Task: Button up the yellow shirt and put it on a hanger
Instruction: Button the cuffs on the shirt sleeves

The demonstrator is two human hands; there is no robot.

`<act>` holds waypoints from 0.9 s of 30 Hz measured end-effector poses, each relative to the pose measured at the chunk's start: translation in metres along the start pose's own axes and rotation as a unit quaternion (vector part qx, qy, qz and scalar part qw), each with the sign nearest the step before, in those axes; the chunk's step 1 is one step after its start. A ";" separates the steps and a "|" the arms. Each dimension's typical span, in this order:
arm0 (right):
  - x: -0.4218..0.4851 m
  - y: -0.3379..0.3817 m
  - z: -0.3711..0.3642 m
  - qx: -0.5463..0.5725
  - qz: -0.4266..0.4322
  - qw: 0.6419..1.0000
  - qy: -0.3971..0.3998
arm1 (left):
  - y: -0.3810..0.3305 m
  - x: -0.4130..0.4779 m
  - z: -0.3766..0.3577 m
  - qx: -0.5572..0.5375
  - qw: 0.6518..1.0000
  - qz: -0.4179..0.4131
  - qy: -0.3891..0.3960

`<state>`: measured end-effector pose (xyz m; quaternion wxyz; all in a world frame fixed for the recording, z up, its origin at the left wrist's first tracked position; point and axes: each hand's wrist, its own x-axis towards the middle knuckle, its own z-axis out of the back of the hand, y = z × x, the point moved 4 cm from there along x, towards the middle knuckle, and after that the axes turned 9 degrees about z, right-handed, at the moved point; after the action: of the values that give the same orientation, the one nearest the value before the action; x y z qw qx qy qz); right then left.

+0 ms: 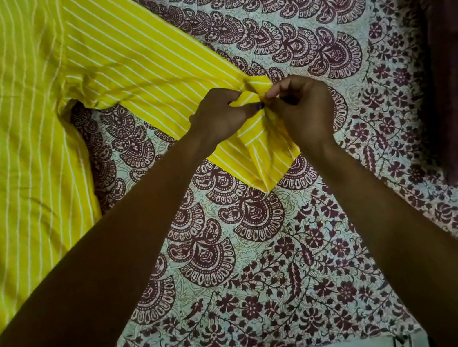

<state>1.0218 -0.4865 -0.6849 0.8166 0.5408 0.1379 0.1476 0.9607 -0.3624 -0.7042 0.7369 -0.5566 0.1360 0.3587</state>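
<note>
At the near edge, below the bedsheet (267,258), a pale strip of surface and a dark shape show; neither can be identified. The bedsheet is pale with maroon paisley fans in diagonal rows and a floral vine border along its near and right-hand margins. It covers a flat surface that fills most of the view.

Both forearms reach forward over the bedsheet and meet at the sleeve cuff (262,143) of the yellow shirt (16,134). The left hand (220,116) is curled closed, pinching a fold of cuff fabric between thumb and fingers. The right hand (302,108) is likewise curled closed, thumb and forefinger nipping the opposite cuff edge. The fingertips of both hands almost touch over a small dark spot, possibly a button; this cannot be confirmed.

The yellow shirt has thin white stripes. Its sleeve runs diagonally from the cuff up and left across the bedsheet to the body, which lies spread flat on the bedsheet's left side.

Beyond, at the bedsheet's far right, a maroon cloth (455,41) with a pale printed border lies on it.
</note>
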 end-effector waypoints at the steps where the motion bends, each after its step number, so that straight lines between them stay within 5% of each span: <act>1: -0.003 0.002 -0.001 -0.017 0.017 1.000 0.003 | -0.001 -0.001 0.000 -0.004 1.000 -0.001 -0.005; 8: -0.014 0.012 0.000 -0.034 0.064 0.997 0.023 | 0.003 0.002 0.002 -0.011 1.000 -0.001 -0.003; 16: 0.001 0.001 0.004 0.043 0.011 0.998 0.055 | -0.005 0.002 0.006 0.040 0.999 -0.027 0.000; 23: 0.012 0.017 -0.004 0.003 0.056 0.989 0.134 | 0.003 -0.005 0.010 -0.021 0.998 -0.054 -0.024; 27: 0.009 0.021 -0.005 -0.062 0.115 0.985 0.114 | 0.003 -0.003 0.012 0.002 0.999 -0.036 -0.033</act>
<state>1.0265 -0.4710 -0.6677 0.8050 0.4808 0.1576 0.3097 0.9544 -0.3521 -0.7002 0.7543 -0.5476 0.0919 0.3503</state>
